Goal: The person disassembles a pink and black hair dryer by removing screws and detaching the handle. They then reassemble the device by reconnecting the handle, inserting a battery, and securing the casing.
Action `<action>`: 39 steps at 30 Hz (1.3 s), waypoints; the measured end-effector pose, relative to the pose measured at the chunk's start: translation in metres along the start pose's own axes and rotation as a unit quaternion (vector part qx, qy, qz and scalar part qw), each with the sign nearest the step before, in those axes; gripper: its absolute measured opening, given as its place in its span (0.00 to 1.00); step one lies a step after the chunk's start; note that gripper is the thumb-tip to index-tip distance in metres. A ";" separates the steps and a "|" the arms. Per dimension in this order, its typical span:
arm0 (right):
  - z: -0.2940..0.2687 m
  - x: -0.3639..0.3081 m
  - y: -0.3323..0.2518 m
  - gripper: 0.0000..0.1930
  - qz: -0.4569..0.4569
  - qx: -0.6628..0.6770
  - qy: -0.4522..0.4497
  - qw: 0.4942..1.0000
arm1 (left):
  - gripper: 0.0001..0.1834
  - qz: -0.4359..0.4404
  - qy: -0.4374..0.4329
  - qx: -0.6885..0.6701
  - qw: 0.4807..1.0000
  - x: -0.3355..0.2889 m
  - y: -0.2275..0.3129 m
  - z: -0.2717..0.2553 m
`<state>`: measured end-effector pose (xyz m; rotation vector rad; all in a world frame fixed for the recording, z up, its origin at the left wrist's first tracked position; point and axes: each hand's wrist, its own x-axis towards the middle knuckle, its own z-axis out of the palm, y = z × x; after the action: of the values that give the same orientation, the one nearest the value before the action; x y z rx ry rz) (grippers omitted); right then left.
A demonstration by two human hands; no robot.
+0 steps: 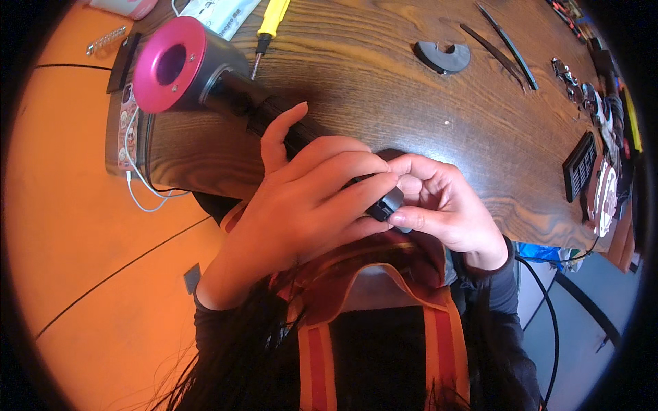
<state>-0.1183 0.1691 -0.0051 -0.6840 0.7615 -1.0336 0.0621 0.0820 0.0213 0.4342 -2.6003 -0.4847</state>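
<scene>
A hair dryer [223, 68] with a bright pink ring on its dark grey head lies slantwise before me, head to the upper left. My left hand [308, 188] wraps around its black handle, index finger raised along it. The handle's black lower end [388, 204] sticks out past my left fingers. There my right hand [449, 209] is closed in a pinch, its thumb against that end. Whether something small sits between the right fingertips is hidden.
On the wooden table [384, 89] lie a yellow-handled screwdriver [272, 20], a dark grey curved piece [442, 57] and tweezers [508, 44]. At the left edge is a phone [127, 127] with a white cable. A black gridded block [580, 166] stands at the right.
</scene>
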 end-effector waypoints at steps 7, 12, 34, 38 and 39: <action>0.002 0.002 0.000 0.15 -0.001 -0.003 0.023 1.000 | 0.22 0.005 -0.015 0.049 0.999 0.003 0.002 -0.004; 0.000 0.003 -0.001 0.14 0.011 -0.005 0.020 1.000 | 0.23 0.020 -0.023 0.057 0.998 0.005 -0.001 -0.006; 0.011 -0.013 -0.010 0.21 -0.101 -0.166 0.161 0.968 | 0.26 0.056 -0.108 0.031 0.992 0.035 -0.025 -0.021; 0.008 -0.019 -0.014 0.20 -0.080 -0.174 0.184 0.964 | 0.24 0.079 -0.094 0.030 0.992 0.045 -0.026 -0.012; 0.008 -0.020 -0.014 0.20 -0.069 -0.180 0.194 0.962 | 0.24 0.082 -0.095 0.034 0.992 0.046 -0.027 -0.010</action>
<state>-0.1244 0.1841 0.0150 -0.8656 1.2803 -1.1864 0.0339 0.0383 0.0364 0.2014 -2.8124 -0.3988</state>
